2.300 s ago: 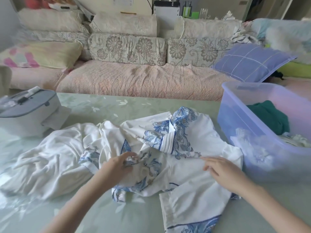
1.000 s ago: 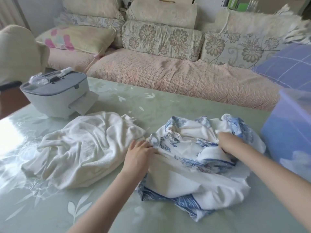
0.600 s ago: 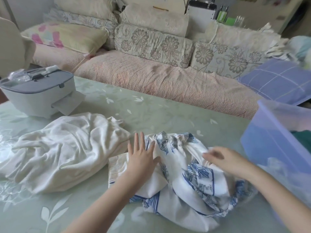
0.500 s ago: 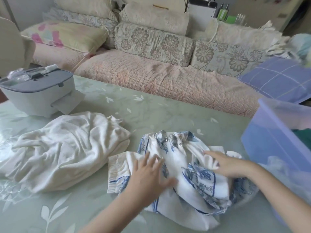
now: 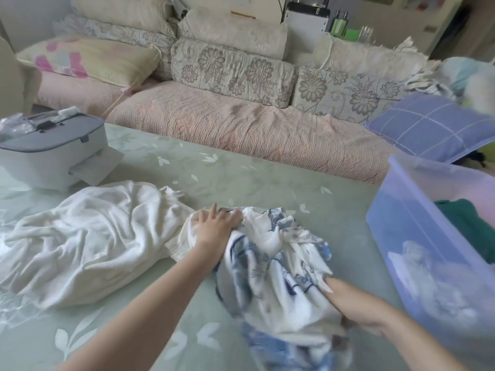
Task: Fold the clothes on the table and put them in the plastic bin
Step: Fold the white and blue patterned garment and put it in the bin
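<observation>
A white garment with blue floral print (image 5: 278,263) lies bunched in a loose bundle on the pale green table (image 5: 241,178), front centre. My left hand (image 5: 214,228) presses on the bundle's far left end, fingers curled over the cloth. My right hand (image 5: 356,303) is tucked under the bundle's near right side and grips it; part of the hand is hidden by cloth. A plain white knit garment (image 5: 80,236) lies crumpled to the left. The translucent lilac plastic bin (image 5: 396,210) stands at the right with a dark green garment (image 5: 466,220) and white cloth inside.
A grey-lidded white appliance (image 5: 51,153) stands at the table's far left. Behind the table runs a pink-covered sofa (image 5: 241,129) with floral cushions and a purple checked pillow (image 5: 428,127).
The spread printed garment has been gathered into a bundle. Since half a second ago my left hand shifted to its far left end and my right hand slid under its near right side.
</observation>
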`<move>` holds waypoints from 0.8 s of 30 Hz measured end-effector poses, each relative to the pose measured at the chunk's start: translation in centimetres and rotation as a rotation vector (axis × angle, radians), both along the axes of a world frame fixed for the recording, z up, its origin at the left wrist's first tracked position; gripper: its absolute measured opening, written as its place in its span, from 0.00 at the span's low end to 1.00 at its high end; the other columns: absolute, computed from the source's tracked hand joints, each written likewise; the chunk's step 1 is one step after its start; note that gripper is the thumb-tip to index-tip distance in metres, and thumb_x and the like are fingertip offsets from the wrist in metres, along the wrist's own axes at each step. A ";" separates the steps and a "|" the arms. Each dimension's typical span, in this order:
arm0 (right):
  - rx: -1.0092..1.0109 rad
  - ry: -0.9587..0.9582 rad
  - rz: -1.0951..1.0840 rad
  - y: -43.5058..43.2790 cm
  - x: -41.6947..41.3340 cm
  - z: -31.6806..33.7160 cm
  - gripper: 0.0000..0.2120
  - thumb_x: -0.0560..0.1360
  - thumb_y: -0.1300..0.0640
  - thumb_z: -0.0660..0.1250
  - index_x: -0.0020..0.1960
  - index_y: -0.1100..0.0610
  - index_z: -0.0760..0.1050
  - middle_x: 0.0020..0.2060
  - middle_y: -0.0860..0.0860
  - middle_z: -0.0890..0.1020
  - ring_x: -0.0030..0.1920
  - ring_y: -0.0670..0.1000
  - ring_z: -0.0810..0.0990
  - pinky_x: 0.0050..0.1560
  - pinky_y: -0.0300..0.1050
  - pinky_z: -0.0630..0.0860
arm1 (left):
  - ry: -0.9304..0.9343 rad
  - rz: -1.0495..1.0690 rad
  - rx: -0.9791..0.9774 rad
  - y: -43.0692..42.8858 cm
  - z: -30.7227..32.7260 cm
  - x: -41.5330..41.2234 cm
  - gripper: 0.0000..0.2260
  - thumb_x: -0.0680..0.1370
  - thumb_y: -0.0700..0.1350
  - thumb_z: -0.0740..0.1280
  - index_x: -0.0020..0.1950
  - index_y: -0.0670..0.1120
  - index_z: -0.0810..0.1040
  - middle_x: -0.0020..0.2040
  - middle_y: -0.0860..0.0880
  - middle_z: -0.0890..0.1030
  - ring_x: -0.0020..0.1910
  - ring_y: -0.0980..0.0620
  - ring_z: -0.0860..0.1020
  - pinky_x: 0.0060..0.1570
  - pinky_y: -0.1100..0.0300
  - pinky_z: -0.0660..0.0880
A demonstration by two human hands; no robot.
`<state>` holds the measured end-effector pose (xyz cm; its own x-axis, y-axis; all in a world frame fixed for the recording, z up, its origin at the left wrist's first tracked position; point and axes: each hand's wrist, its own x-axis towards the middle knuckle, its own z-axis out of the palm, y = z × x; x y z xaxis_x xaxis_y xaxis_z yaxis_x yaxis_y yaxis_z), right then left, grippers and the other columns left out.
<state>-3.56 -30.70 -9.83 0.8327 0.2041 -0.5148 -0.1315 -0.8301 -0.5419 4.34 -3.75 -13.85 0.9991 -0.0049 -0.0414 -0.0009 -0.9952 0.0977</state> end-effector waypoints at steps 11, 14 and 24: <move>-0.381 -0.487 -0.294 -5.0 7.0 -1.3 0.29 0.76 0.66 0.59 0.75 0.55 0.58 0.73 0.60 0.60 0.73 0.58 0.59 0.67 0.45 0.57 | 0.092 -0.276 -0.562 -1.1 3.1 -6.3 0.17 0.80 0.54 0.57 0.67 0.51 0.73 0.59 0.55 0.77 0.54 0.58 0.77 0.62 0.60 0.72; -0.292 -0.771 -0.129 -1.7 4.5 -1.6 0.27 0.74 0.48 0.63 0.72 0.48 0.65 0.73 0.51 0.64 0.73 0.56 0.59 0.70 0.49 0.54 | 0.210 -0.403 -0.582 -1.8 2.0 -8.8 0.21 0.80 0.56 0.57 0.73 0.57 0.63 0.68 0.65 0.59 0.69 0.66 0.58 0.72 0.63 0.53; -0.448 -0.758 -0.138 -2.8 4.9 -2.5 0.04 0.76 0.53 0.65 0.49 0.52 0.76 0.45 0.51 0.81 0.49 0.55 0.79 0.41 0.48 0.67 | -0.167 -0.151 -0.987 -2.1 0.9 -10.1 0.18 0.79 0.38 0.62 0.57 0.63 0.73 0.64 0.63 0.72 0.62 0.69 0.70 0.61 0.70 0.69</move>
